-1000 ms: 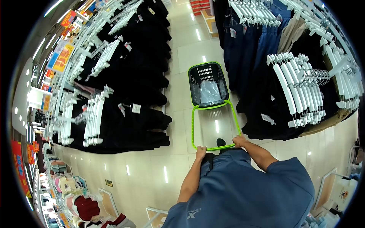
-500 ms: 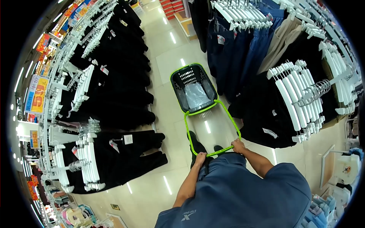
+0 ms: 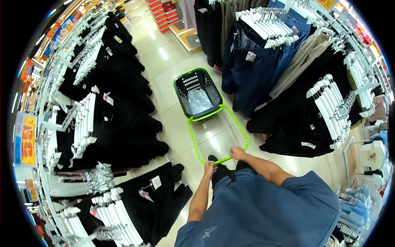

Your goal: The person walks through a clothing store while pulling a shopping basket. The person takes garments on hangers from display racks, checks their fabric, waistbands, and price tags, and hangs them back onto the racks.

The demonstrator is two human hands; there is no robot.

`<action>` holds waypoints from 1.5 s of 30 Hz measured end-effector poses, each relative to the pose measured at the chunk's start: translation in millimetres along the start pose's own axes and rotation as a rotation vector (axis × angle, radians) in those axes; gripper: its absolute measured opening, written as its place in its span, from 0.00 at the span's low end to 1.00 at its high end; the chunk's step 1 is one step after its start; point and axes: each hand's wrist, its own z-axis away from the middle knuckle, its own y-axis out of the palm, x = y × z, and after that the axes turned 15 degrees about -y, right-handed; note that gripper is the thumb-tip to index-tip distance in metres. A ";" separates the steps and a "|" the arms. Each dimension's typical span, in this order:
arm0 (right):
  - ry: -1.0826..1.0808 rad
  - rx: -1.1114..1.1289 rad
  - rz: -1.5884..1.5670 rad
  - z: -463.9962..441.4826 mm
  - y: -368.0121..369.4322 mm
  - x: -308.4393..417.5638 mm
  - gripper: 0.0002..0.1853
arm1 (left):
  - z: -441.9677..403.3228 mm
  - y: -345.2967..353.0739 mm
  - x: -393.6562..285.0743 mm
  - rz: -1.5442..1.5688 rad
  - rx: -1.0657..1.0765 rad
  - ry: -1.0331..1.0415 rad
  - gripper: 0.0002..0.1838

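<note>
Ahead of me on the floor stands a black shopping basket [image 3: 191,85] with a bright green rim, joined to a long green handle [image 3: 193,140] that reaches back to my waist. Inside the basket lies a clear plastic package [image 3: 200,101]. My left hand [image 3: 210,168] is closed around the near left corner of the handle. Closed on the near right part of the same handle is my right hand [image 3: 237,153]. The fingers of both hands are partly hidden by the grip.
Black trousers [image 3: 123,123] on white hangers line the left rack. Jeans [image 3: 255,68], beige trousers [image 3: 298,66] and black trousers [image 3: 288,111] hang close on the right. Red boxes [image 3: 163,14] are stacked by a low wooden platform [image 3: 185,37] ahead. Tiled floor [image 3: 164,61] runs between the racks.
The basket and handle have shifted slightly left in view, both hands still on the handle. The left-hand racks have slid down and nearer, and the red boxes have moved left.
</note>
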 end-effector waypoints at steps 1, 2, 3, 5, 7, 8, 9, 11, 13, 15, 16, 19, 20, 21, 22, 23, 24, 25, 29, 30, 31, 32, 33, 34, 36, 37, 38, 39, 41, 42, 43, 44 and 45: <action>0.007 -0.031 -0.075 -5.6 3.4 17.4 0.13 | -10.8 -10.8 -5.0 -0.056 -0.010 0.001 0.06; -0.060 -0.056 -0.116 -8.8 8.3 31.2 0.13 | -18.2 -19.0 -11.1 -0.089 -0.039 -0.032 0.06; -0.119 -0.069 -0.171 -6.4 14.8 37.5 0.13 | -30.2 -25.0 -6.9 -0.087 -0.045 -0.073 0.07; -0.112 0.005 -0.226 1.5 10.9 61.2 0.13 | -40.6 -37.3 -16.1 -0.111 -0.041 -0.096 0.06; -0.053 0.112 -0.299 15.4 -15.9 74.9 0.13 | -48.9 -44.3 -25.0 -0.136 -0.027 -0.124 0.06; -0.037 0.118 -0.299 22.0 -21.3 69.3 0.13 | -51.5 -46.3 -28.6 -0.151 -0.019 -0.139 0.06; -0.023 0.124 -0.300 32.6 -23.6 65.2 0.14 | -53.6 -49.5 -30.4 -0.165 -0.014 -0.153 0.06; 0.068 -0.095 -0.200 40.6 25.1 -12.4 0.13 | -73.1 -58.1 -18.4 -0.251 -0.023 -0.199 0.09; 0.390 -0.238 -0.281 69.1 3.2 -21.5 0.12 | -73.2 -54.4 -24.9 -0.305 -0.041 -0.271 0.10; 0.465 -0.484 -0.260 100.7 14.8 -57.5 0.10 | -72.7 -49.1 -33.6 -0.468 -0.076 -0.301 0.10; 0.507 -0.581 -0.299 119.6 13.5 -66.0 0.09 | -76.9 -47.1 -36.1 -0.531 -0.051 -0.326 0.10; 0.851 -0.808 -0.810 172.6 12.7 -64.2 0.10 | -74.2 -28.9 -48.8 -0.628 -0.004 -0.380 0.12; 0.890 -0.891 -0.976 186.0 18.7 -65.0 0.10 | -73.9 -22.9 -52.0 -0.636 -0.002 -0.381 0.12; 0.919 -0.970 -1.142 198.4 29.1 -71.4 0.10 | -73.0 -16.2 -55.8 -0.638 -0.002 -0.378 0.12; 0.966 -1.063 -1.324 208.9 33.4 -71.9 0.10 | -74.0 -10.0 -56.9 -0.619 0.008 -0.345 0.11; 1.007 -1.150 -1.510 218.3 38.1 -72.8 0.11 | -76.1 -2.0 -58.1 -0.602 0.031 -0.309 0.11; 1.023 -1.233 -1.624 223.9 48.0 -79.2 0.12 | -85.1 1.9 -54.4 -0.584 0.050 -0.275 0.10; 1.046 -1.254 -1.707 228.2 50.8 -83.2 0.12 | -84.2 7.8 -55.1 -0.567 0.067 -0.239 0.10; 0.995 -1.312 -1.900 233.1 55.7 -122.4 0.14 | -58.2 47.8 -58.9 -0.538 0.087 -0.191 0.08; 0.919 -1.334 -1.877 232.0 52.1 -129.9 0.15 | -38.3 64.3 -61.2 -0.510 0.042 -0.199 0.08; 0.849 -1.359 -1.847 232.5 43.1 -132.2 0.15 | -35.5 72.9 -57.5 -0.520 0.059 -0.203 0.09; 0.792 -1.345 -1.790 231.4 34.3 -135.7 0.16 | -32.9 81.9 -53.7 -0.535 0.073 -0.189 0.10; 0.754 -1.358 -1.835 227.6 28.8 -141.3 0.15 | -44.7 84.2 -44.1 -0.549 0.087 -0.176 0.10; 0.716 -1.371 -1.877 226.1 24.0 -148.5 0.13 | -58.3 86.9 -35.8 -0.576 0.110 -0.144 0.10; 0.565 -1.400 -2.013 227.7 15.3 -164.5 0.12 | -63.5 105.2 -32.7 -0.666 0.081 -0.010 0.10; 0.544 -1.446 -1.961 232.9 11.1 -170.6 0.12 | -63.2 114.4 -31.3 -0.711 0.067 0.054 0.10; 0.526 -1.494 -1.904 239.6 5.2 -178.7 0.12 | -66.7 128.6 -32.0 -0.688 0.077 0.103 0.10; 0.505 -1.539 -1.847 248.8 -13.0 -168.6 0.12 | -46.4 150.9 -44.3 -0.679 0.090 0.120 0.10; 0.520 -1.789 -1.608 279.1 -48.3 -141.8 0.12 | -25.8 187.4 -68.8 -0.536 0.181 0.041 0.11; 0.527 -1.871 -1.485 290.3 -59.0 -141.3 0.13 | 0.8 215.5 -88.6 -0.515 0.199 0.061 0.11; 0.532 -1.950 -1.358 300.4 -71.2 -139.9 0.14 | 23.0 241.4 -108.1 -0.526 0.225 0.133 0.12; 0.550 -2.016 -1.185 311.2 -83.9 -136.7 0.15 | 6.2 250.4 -123.5 -0.583 0.326 0.201 0.13; 0.572 -2.074 -1.009 324.0 -96.1 -131.8 0.16 | 18.9 271.4 -145.7 -0.604 0.412 0.369 0.12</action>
